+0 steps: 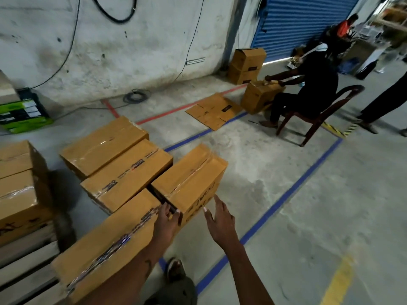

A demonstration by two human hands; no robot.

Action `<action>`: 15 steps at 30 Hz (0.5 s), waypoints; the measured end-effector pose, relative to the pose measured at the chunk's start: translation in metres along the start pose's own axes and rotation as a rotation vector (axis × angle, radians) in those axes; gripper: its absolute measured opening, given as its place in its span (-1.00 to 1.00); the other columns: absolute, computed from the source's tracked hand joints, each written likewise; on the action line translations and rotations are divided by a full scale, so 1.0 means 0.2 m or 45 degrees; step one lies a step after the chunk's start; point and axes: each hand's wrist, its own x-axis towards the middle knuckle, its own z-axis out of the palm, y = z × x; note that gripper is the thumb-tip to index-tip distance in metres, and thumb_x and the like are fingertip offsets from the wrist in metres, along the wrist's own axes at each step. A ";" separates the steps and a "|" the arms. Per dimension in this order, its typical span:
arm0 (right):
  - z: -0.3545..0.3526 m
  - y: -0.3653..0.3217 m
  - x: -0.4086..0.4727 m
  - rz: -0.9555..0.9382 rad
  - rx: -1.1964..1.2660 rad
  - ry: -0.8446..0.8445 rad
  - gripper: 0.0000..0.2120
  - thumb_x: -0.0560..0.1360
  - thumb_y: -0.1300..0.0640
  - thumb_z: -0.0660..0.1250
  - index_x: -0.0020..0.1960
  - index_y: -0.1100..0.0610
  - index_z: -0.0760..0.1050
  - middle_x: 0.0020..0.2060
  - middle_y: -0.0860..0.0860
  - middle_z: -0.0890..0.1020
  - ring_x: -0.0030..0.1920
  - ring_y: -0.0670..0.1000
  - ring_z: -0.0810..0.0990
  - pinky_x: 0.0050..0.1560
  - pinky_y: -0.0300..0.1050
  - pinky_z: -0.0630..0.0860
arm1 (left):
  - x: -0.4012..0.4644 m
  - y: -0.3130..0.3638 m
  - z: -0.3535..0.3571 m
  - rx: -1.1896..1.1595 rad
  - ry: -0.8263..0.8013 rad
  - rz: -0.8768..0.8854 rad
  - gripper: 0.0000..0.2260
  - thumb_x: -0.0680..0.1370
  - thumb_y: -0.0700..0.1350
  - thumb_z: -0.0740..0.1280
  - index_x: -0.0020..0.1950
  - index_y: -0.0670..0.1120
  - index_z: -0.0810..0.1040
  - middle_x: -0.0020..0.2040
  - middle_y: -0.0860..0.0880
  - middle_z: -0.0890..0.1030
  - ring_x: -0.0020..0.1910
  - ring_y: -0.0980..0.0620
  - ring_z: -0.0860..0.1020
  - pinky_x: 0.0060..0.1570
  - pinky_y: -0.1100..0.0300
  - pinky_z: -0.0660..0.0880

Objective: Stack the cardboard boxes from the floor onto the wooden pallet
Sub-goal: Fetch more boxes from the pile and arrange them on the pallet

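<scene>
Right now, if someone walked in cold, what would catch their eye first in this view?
Probably the cluster of taped cardboard boxes on the floor at centre-left, with the left hand touching the nearest corner of one box and the right hand open beside it. Next, the seated person at upper right working on another box, before the blue shutter.
</scene>
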 end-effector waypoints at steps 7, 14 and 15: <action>-0.24 0.23 0.63 -0.009 -0.173 -0.164 -0.28 0.69 -0.31 0.06 0.71 0.05 0.08 0.62 0.08 0.31 0.57 0.14 0.34 0.50 0.21 0.25 | 0.40 0.14 0.22 -0.172 0.083 -0.209 -0.42 0.68 -0.09 0.35 0.65 -0.14 0.22 0.59 -0.16 0.37 0.52 -0.19 0.41 0.41 -0.07 0.41; -0.38 0.38 1.31 -0.036 -0.299 -0.311 -0.31 0.71 -0.23 0.14 0.71 0.08 0.09 0.60 0.14 0.33 0.54 0.23 0.38 0.48 0.26 0.30 | 0.71 0.39 0.41 -0.322 0.228 -0.312 -0.42 0.69 -0.04 0.34 0.68 -0.03 0.20 0.63 -0.08 0.32 0.56 -0.17 0.34 0.45 -0.08 0.34; -0.39 0.41 1.41 -0.039 -0.314 -0.345 -0.32 0.71 -0.22 0.15 0.71 0.08 0.10 0.60 0.14 0.33 0.54 0.23 0.39 0.48 0.25 0.30 | 0.76 0.41 0.45 -0.332 0.242 -0.334 -0.41 0.69 -0.03 0.34 0.68 -0.01 0.20 0.63 -0.09 0.32 0.56 -0.18 0.33 0.46 -0.12 0.34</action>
